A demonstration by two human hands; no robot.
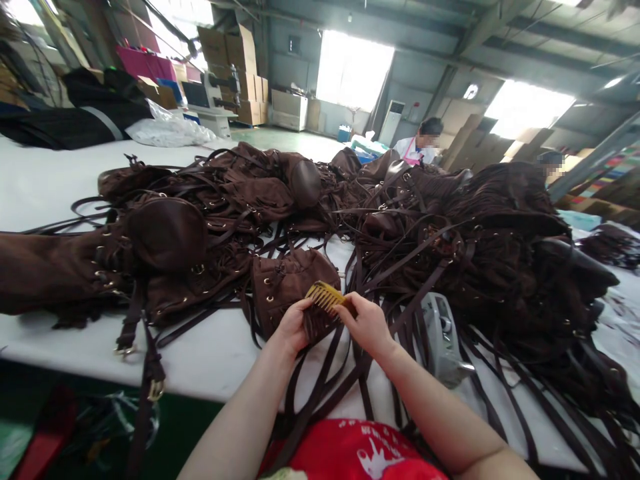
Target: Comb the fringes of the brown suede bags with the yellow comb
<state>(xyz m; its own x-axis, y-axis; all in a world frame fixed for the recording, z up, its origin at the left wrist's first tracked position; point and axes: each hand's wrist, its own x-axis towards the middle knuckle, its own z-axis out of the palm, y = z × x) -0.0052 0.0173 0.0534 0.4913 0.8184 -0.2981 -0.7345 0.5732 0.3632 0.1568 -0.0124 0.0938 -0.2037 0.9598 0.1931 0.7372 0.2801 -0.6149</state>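
Note:
A yellow-brown comb [326,297] is pinched in my right hand [369,324], its teeth pointing down and to the left. The teeth lie over a dark brown fringed bag [293,277] with brass eyelets, in front of me on the white table. My left hand [296,325] is closed on the lower part of that bag, by its fringe; the fingertips are partly hidden. Long dark straps [327,380] run from the bag area down over the table edge toward my red apron.
Heaps of brown bags [250,193] with straps and buckles cover the table [210,350] left, behind and right. A grey metal device [443,337] stands right of my hands. A person [419,145] works beyond the pile. Black rolled material [65,127] and clear plastic [170,129] lie far left.

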